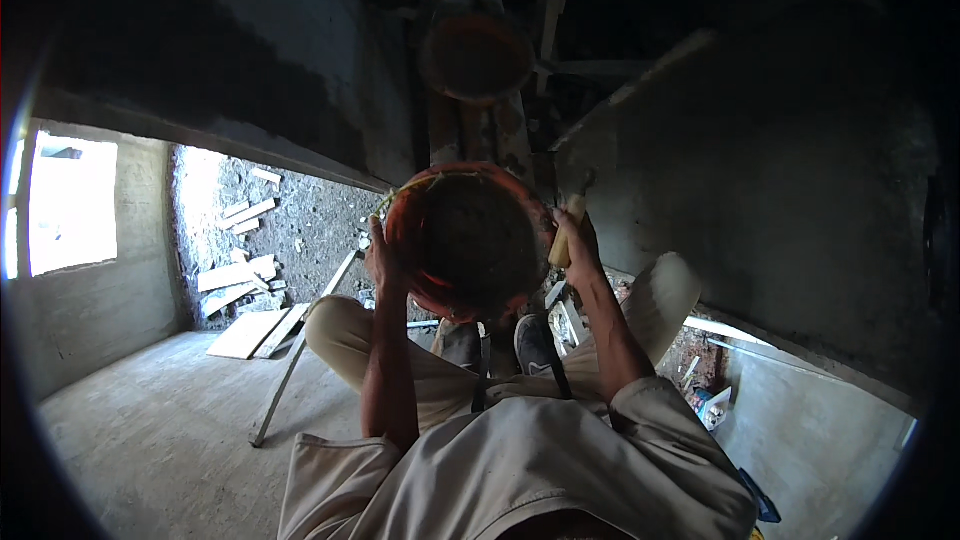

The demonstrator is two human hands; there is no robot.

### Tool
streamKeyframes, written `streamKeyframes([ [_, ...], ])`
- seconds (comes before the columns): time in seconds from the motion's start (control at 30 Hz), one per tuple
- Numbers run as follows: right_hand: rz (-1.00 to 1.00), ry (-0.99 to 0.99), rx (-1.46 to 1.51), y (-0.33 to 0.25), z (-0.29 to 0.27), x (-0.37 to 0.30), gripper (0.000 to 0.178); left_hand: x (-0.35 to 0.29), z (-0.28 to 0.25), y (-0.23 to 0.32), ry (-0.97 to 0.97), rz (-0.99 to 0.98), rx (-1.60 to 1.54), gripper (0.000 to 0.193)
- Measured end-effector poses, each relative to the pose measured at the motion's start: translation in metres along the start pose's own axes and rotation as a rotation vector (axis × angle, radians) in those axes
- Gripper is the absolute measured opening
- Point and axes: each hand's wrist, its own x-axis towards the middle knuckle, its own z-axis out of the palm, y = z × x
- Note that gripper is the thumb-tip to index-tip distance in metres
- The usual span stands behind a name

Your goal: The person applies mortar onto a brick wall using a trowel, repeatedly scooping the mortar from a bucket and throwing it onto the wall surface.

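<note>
A round orange-red bucket (405,270) is in front of me, its dark inside coated or partly filled with something grey. My left hand (380,258) is closed on its left rim, where a yellowish strip, perhaps the handle, runs along the edge. At the right side, my right hand (583,245) is closed round the pale wooden handle of a trowel (567,232) and rests against or very near the bucket. The trowel's neck shows beyond the fingers; its blade is lost in the dark. Farther off, a second reddish round container (478,58) sits on planks.
Long planks (443,135) run away beneath the buckets. Dark walls (800,170) stand on both sides. Below at left are a concrete floor (160,390), scattered boards (250,333), a leaning wooden strip (300,350) and a bright window opening (75,205). My shoes (537,345) show beneath the bucket.
</note>
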Motion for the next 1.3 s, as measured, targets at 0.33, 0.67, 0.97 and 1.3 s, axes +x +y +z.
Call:
streamKeyframes([
  [0.33,0.133,-0.007,0.324,0.003,0.036,0.025,0.037,-0.061,-0.004,-0.088,-0.060,-0.275,-0.406,0.061],
  [0.67,0.094,-0.061,0.220,0.001,0.024,0.039,0.038,-0.069,-0.007,-0.117,-0.385,-0.309,-0.445,0.066],
  [0.97,0.091,-0.252,0.128,-0.026,0.036,0.095,0.033,-0.074,0.009,-0.025,-0.175,-0.032,-0.434,0.034],
  [1.3,0.162,-0.196,0.197,-0.037,0.048,0.069,0.036,-0.062,-0.010,-0.029,-0.436,-0.193,-0.374,0.040],
])
